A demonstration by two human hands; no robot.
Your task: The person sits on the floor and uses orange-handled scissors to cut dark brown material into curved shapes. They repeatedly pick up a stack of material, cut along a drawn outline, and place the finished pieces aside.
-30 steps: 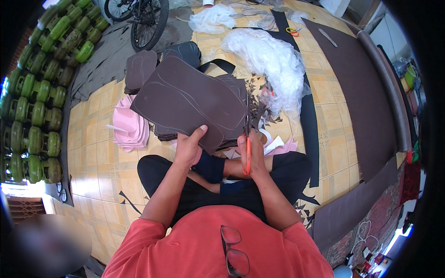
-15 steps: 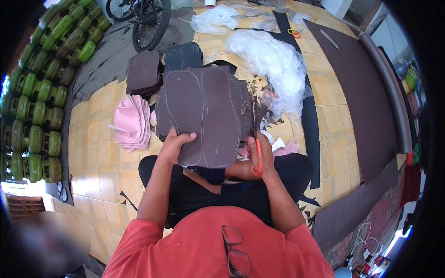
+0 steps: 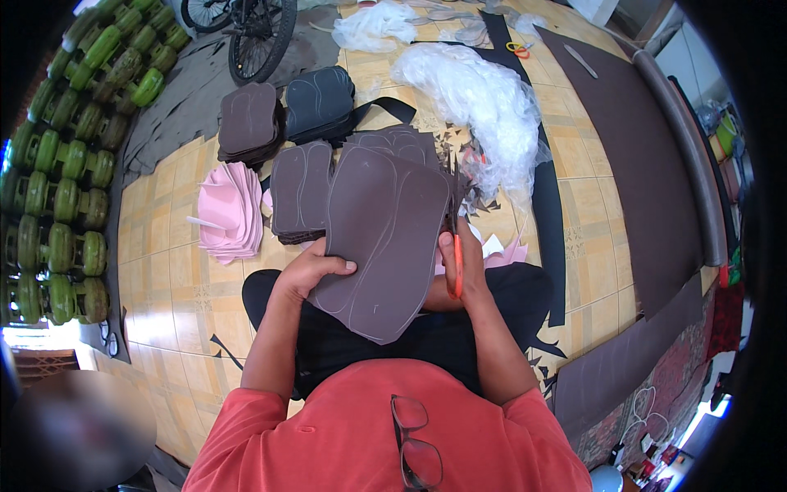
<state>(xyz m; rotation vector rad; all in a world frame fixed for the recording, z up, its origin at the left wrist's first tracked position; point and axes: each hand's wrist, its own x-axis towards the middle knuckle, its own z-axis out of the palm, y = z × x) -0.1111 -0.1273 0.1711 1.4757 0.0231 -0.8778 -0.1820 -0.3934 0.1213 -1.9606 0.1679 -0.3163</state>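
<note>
My left hand (image 3: 316, 268) grips the lower left edge of a dark brown sheet (image 3: 385, 221), thumb on top and fingers hidden beneath. Curved pale outlines are drawn on the sheet, which is tilted over my lap. In my right hand (image 3: 461, 254) is a pair of scissors (image 3: 457, 271) with orange handles; their dark blades point away from me along the sheet's right edge. I cannot tell whether the blades touch it. Beyond the sheet lie a stack of brown marked pieces (image 3: 299, 189) and more brown sheets (image 3: 402, 141), partly covered by it.
Farther off stand another brown stack (image 3: 248, 119) and a dark blue-grey stack (image 3: 320, 98). Pink pieces (image 3: 229, 209) are piled at left. Crumpled clear plastic (image 3: 484, 107) and dark scraps (image 3: 475, 193) lie right of centre. Green gas cylinders (image 3: 74, 205) line the left; a brown roll (image 3: 680, 156) lies right.
The held sheet has turned and come closer to me, its lower end now over my lap. It uncovers the brown stack at left. The scissors stay in my right hand.
</note>
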